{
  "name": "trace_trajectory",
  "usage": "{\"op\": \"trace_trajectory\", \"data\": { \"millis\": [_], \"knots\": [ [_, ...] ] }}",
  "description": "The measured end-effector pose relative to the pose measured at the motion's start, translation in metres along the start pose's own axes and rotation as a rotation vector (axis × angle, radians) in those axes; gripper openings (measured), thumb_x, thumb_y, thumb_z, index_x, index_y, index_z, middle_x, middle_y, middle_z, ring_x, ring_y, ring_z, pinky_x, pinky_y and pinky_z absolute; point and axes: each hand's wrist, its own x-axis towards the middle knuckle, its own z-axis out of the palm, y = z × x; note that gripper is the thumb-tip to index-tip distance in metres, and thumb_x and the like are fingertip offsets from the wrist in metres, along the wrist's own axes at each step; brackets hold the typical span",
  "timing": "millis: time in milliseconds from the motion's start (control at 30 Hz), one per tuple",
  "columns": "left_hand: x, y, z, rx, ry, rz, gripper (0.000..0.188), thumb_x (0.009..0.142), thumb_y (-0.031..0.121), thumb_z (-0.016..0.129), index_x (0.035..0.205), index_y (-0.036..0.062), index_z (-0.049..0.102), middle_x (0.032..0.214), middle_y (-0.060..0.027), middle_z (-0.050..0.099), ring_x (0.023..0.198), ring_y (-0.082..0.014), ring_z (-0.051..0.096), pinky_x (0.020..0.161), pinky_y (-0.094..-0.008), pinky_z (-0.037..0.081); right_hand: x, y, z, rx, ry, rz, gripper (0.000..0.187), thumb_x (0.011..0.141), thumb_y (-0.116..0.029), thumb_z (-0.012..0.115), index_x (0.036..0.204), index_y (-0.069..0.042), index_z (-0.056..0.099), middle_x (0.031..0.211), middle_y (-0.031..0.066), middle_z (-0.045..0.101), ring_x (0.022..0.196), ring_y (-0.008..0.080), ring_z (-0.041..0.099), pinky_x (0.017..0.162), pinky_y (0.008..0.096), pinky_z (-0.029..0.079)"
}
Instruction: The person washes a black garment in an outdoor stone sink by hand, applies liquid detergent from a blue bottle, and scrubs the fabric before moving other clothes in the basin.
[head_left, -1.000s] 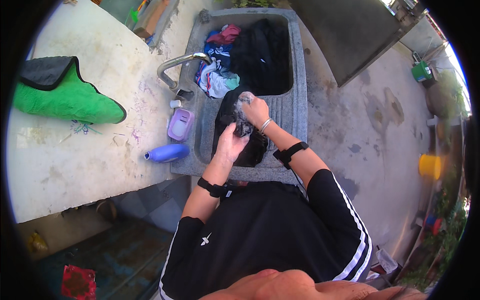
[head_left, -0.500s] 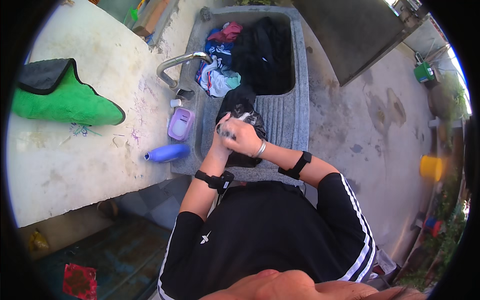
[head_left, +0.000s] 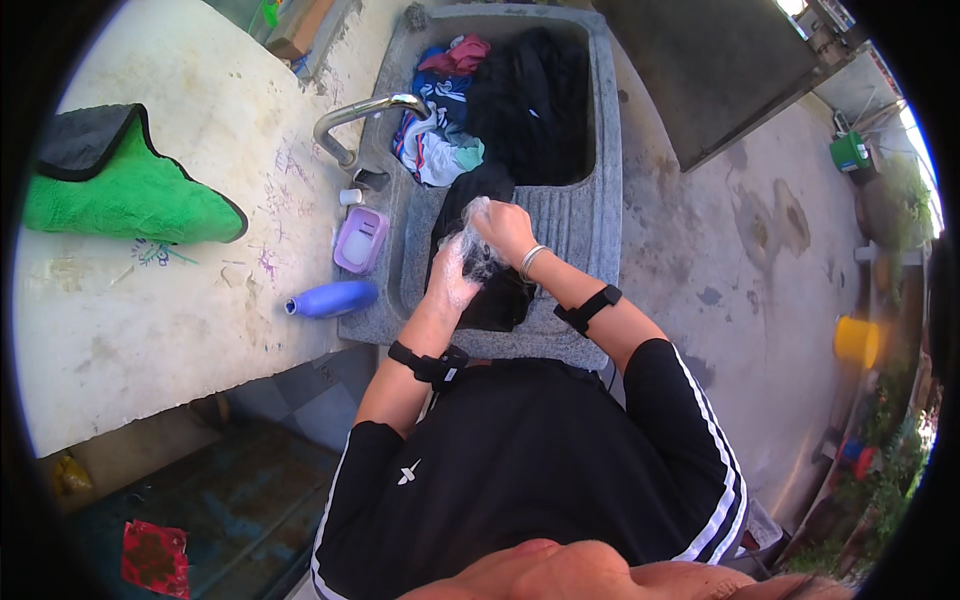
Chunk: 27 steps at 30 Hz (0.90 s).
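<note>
Black wet cloth (head_left: 500,306) lies over the ribbed washboard (head_left: 568,225) of the grey stone sink, with white suds on it. My left hand (head_left: 452,278) is closed on a fold of it, foam on the fingers. Close beside it at the upper right, my right hand (head_left: 505,230), with a bracelet at the wrist, is closed on another sudsy part. The fingertips are partly hidden by foam and cloth. Beyond, the sink basin (head_left: 603,95) holds more black clothing (head_left: 530,100), a white and blue garment (head_left: 430,155) and a dark pink cloth (head_left: 457,56).
A curved metal tap (head_left: 370,108) reaches over the sink's left side. Left of my hands are a purple soap dish (head_left: 361,240), a white cap (head_left: 350,197) and a blue bottle (head_left: 332,299) on its side. A green and grey towel (head_left: 140,205) lies on the pale counter (head_left: 200,320).
My hands were pressed together over the cloth; now they are apart. The right hand has moved up and right, drawing sudsy cloth between them. The left hand shows more plainly.
</note>
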Motion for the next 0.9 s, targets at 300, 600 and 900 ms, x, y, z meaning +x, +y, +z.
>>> {"op": "trace_trajectory", "data": {
  "millis": [300, 600, 900],
  "knots": [
    [-0.011, 0.015, 0.026, 0.03, 0.069, -0.075, 0.02, 0.088, 0.024, 0.057, 0.092, 0.0044, 0.06, 0.089, -0.0077, 0.065, 0.08, -0.0205, 0.063, 0.073, -0.0335, 0.05, -0.021, 0.007, 0.008, 0.043, 0.198, -0.43, 0.016, 0.071, -0.022, 0.063, 0.07, -0.008, 0.055, 0.068, 0.0123, 0.059, 0.064, 0.0323, 0.059, 0.056, 0.0426, 0.047],
    [-0.037, 0.042, 0.048, 0.434, -0.084, 0.207, 0.018, 0.09, 0.023, 0.058, 0.091, 0.0053, 0.058, 0.089, -0.0012, 0.061, 0.078, -0.008, 0.057, 0.07, -0.0236, 0.046, -0.001, 0.037, -0.026, 0.259, -0.508, -0.363, 0.049, 0.066, -0.006, 0.065, 0.114, -0.006, 0.053, 0.143, 0.0205, 0.025, 0.131, 0.0389, 0.025, 0.109, 0.0386, 0.024],
    [-0.036, 0.033, 0.037, 0.59, 0.3, 0.24, 0.034, 0.088, 0.031, 0.056, 0.115, 0.0117, 0.049, 0.113, -0.003, 0.053, 0.103, -0.0176, 0.05, 0.087, -0.0492, 0.04, 0.028, 0.004, -0.054, 0.726, 0.32, -0.042, 0.024, 0.067, 0.006, 0.045, 0.089, 0.0, 0.054, 0.074, 0.0063, 0.055, 0.07, 0.0148, 0.052, 0.067, 0.0269, 0.044]
  ]
}}
